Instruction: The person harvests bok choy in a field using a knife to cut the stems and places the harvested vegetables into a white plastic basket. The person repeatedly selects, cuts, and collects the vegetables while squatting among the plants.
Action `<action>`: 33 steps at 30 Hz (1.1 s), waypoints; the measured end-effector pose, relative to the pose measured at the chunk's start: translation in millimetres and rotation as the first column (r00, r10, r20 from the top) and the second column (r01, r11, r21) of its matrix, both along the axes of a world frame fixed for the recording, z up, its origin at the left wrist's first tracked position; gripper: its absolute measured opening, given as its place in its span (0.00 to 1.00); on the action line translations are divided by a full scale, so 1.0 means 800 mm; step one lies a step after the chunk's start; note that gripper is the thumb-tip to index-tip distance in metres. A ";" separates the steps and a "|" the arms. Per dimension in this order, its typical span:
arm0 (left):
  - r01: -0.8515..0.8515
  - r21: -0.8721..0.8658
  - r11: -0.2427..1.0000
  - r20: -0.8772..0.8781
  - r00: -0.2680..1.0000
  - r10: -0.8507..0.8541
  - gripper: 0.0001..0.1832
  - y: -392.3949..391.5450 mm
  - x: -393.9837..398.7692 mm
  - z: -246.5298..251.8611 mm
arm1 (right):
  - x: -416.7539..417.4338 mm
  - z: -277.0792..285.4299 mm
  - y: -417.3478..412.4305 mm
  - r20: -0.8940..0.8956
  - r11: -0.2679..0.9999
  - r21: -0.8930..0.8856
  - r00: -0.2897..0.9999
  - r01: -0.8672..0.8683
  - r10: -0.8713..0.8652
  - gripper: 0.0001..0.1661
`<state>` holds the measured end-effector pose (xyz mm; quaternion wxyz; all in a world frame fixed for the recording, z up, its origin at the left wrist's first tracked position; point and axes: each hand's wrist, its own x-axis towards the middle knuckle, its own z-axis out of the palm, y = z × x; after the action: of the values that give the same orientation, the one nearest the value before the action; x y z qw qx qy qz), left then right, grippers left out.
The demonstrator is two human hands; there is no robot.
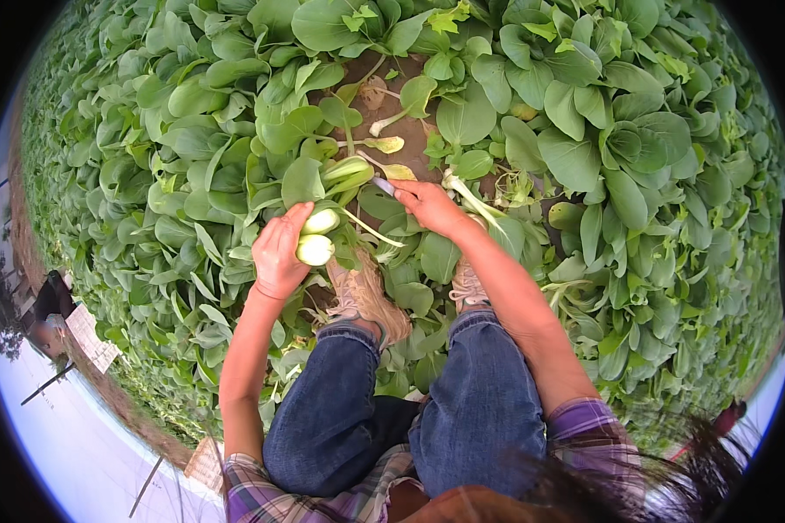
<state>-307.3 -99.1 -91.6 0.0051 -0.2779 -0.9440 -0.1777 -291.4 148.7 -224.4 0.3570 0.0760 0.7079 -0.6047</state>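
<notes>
My left hand [280,245] is closed around cut bok choy heads [316,250], and two of their pale rounded bases face right. In my right hand [430,204] is a small knife [384,185], its handle mostly hidden by the fingers. The blade lies by the base of another bok choy [348,172], just above the held heads; whether it touches the stem I cannot tell. A loose, thin leaf stalk [373,229] sticks out to the right below that plant. Beside my right hand lies a pale root end with stalks [461,189].
Dense bok choy plants [634,147] surround me. Loose yellowing leaves [386,144] lie on bare brown soil [409,91] ahead. My beige shoes [366,294] stand among leaves below my hands. A person [49,327] and a pale crate [91,333] show at the left rim.
</notes>
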 end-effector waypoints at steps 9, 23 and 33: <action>0.271 0.278 0.922 -0.022 0.961 -0.276 0.24 0.076 0.036 0.081 | 0.006 0.088 0.035 0.618 0.372 -0.685 0.770 0.626 -0.158 0.30; 0.091 0.301 0.949 0.665 0.693 -0.277 0.56 0.092 0.062 0.142 | -0.005 0.165 0.087 0.043 0.706 -0.423 0.791 0.568 -0.611 0.22; -0.072 0.270 0.960 0.802 0.569 -0.183 0.54 0.094 0.054 0.119 | 0.050 0.218 0.108 -0.152 0.973 -0.174 0.972 0.154 -0.181 0.13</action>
<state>-263.8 -24.2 3.2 -0.4003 -0.1902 -0.7950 -0.4141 -251.2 235.3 -50.0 0.2489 0.0559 0.6752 -0.6922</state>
